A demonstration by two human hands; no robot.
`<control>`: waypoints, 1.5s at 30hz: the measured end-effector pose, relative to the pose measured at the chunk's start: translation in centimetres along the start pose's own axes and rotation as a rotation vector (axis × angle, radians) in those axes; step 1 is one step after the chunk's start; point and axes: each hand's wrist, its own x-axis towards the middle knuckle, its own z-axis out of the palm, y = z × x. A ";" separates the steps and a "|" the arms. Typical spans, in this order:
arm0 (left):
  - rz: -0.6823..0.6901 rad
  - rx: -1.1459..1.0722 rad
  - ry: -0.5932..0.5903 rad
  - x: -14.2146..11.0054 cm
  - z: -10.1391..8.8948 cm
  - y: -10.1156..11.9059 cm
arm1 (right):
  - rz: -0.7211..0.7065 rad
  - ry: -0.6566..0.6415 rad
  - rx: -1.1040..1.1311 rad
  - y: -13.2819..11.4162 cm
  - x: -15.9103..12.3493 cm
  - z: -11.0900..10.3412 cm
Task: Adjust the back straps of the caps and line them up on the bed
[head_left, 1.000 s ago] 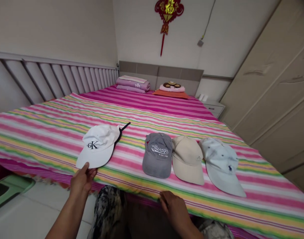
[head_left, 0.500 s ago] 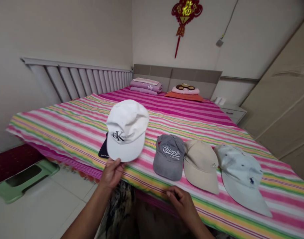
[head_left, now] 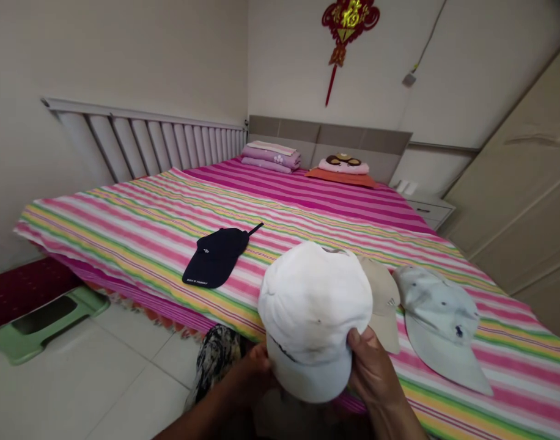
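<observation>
- The left hand point(head_left: 255, 376) grips the underside of the white cap point(head_left: 314, 311) from the left; its fingers point(head_left: 261, 360) are mostly hidden behind the cap, but they are closed on it.
- The right hand point(head_left: 374, 373) holds the cap's other side, with the thumb point(head_left: 356, 342) pressed on the crown and the fingers curled out of sight beneath it.
- The white cap is held in the air by both hands, crown up and tilted toward the person, just above the near edge of the bed point(head_left: 124, 244).
- The navy cap point(head_left: 216, 256) lies flat on the striped bedspread near the near edge, left of the hands, with its strap pointing toward the head of the bed.
- The beige cap point(head_left: 383, 299) lies just right of the white cap, partly hidden behind it.
- The pale blue cap point(head_left: 438, 324) lies touching or just beside the beige cap, further right, near the near edge.
- Folded pink bedding point(head_left: 271, 157) sits in the far left corner of the bed, against the headboard point(head_left: 328, 137).
- An orange pillow point(head_left: 342, 176) lies at the far edge, right of the bedding.
- A green stool point(head_left: 41, 324) stands on the tiled floor point(head_left: 124, 391) off the bed's left side.
</observation>
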 end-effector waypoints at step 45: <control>-0.133 0.513 -0.095 3.0 10.2 8.3 | -0.133 -0.062 -0.184 -3.8 -5.7 -3.1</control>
